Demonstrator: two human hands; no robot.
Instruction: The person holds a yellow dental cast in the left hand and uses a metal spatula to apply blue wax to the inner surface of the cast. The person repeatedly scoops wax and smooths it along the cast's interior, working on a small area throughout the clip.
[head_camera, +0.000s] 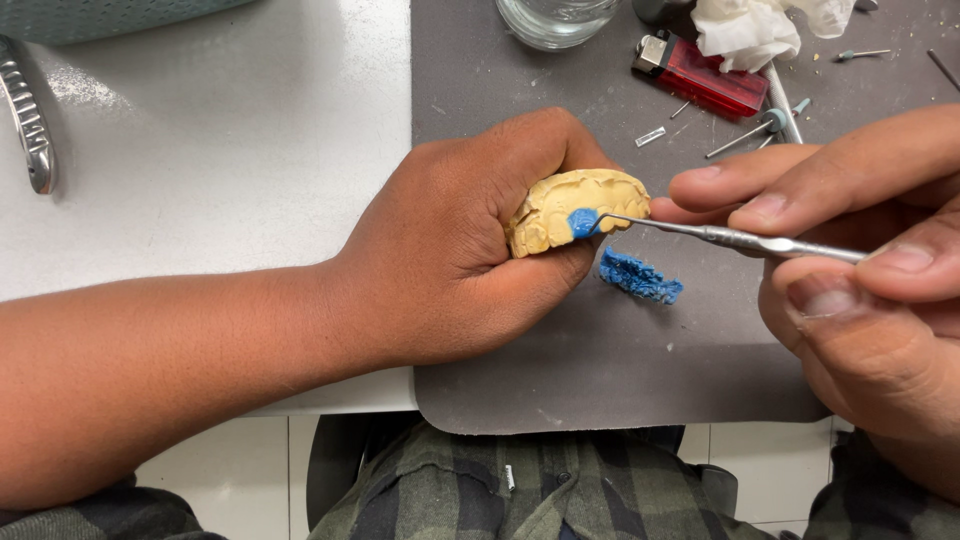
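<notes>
Our left hand (450, 250) squeezes the yellow teeth model (575, 205) tight. Our right hand (850, 270) pinches the metal pick (740, 238); we should scrape the blue wax (582, 222) gently.

One head-worn camera looks steeply down from above, close over the grey work mat (600, 370); the person's lap shows at the bottom edge. No second view.
</notes>
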